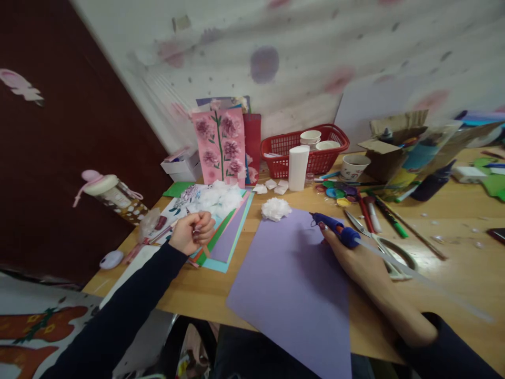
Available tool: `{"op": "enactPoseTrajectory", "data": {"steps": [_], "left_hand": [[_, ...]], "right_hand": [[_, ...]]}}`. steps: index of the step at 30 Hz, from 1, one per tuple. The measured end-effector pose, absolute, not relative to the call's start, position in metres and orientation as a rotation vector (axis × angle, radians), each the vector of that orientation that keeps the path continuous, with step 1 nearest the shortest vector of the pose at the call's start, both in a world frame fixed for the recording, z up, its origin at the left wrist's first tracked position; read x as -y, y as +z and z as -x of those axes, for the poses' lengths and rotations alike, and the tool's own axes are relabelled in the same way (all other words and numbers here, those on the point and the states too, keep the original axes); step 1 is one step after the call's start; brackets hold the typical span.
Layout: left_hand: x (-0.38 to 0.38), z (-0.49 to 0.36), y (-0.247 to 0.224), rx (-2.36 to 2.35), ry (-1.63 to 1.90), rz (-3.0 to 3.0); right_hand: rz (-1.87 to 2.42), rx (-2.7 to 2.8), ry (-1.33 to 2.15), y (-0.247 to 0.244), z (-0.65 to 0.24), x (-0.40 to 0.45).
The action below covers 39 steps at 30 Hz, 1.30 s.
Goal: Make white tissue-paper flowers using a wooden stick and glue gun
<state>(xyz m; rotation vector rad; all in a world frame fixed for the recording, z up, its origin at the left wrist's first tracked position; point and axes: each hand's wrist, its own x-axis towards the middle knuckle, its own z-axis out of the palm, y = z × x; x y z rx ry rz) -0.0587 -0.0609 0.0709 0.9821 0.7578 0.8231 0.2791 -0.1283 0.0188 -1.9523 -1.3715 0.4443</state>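
My right hand (347, 252) grips a blue hot glue gun (331, 225) with an orange part. A long clear glue stick (418, 279) trails from its back, and its nozzle points left over the purple sheet (290, 284). That sheet lies flat, its near edge hanging past the table edge. At its far left corner sits a white crumpled paper flower (276, 209). My left hand (192, 233) is closed in a fist, with no object showing in it. It hovers by a stack of coloured papers (232, 237) topped with white fluffy tissue (221, 197).
Scissors (398, 252), markers (389, 216) and paint pots (335, 193) lie right of the sheet. Behind stand a white roll (299, 168), a red basket (276, 158), a paper cup (354, 167) and a pink flower picture (221, 145). A bottle (114, 195) stands left.
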Motion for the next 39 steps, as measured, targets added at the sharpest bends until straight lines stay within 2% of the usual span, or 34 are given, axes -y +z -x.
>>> {"op": "enactPoseTrajectory", "data": {"steps": [9,18,21,26,30,39], "left_hand": [[0.064,0.057,0.075,-0.9,0.703,-1.041],[0.056,0.044,0.069,-1.508,0.679,-1.611],[0.043,0.03,0.066,-1.456,0.751,-1.814],[0.008,-0.005,0.046,-1.349,0.654,-2.199],[-0.012,-0.03,0.023,-1.273,0.61,-2.408],[-0.032,-0.039,0.006,-1.106,0.581,-2.318]], "right_hand": [[1.922,1.366,0.445,0.022,-0.276,0.128],[1.853,1.382,0.344,0.016,-0.279,0.128],[1.887,1.362,0.365,0.016,-0.279,0.13],[1.936,1.362,0.44,0.019,-0.279,0.135],[1.815,1.572,0.422,0.028,-0.277,0.133],[1.429,2.348,-0.136,0.049,-0.244,0.105]]}}
